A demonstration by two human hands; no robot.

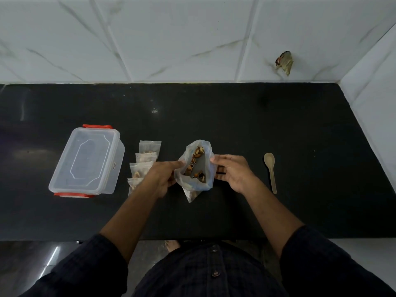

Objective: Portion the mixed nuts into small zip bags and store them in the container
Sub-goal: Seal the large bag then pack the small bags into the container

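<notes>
A clear plastic bag of mixed nuts [196,168] is held above the black counter [278,129], its mouth spread wide. My left hand [164,175] pinches the bag's left rim. My right hand [232,171] pinches the right rim, with something dark under its fingers. Several small zip bags with nuts [142,161] lie in a row just left of my left hand, partly hidden by it. The clear container with red clips [87,161] sits at the left with its lid on. One more small bag corner [191,196] shows below the big bag.
A light wooden spoon [270,170] lies on the counter to the right of my right hand. A marble-tiled wall [171,39] closes the back and right side. A scrap [284,62] hangs on the wall at upper right.
</notes>
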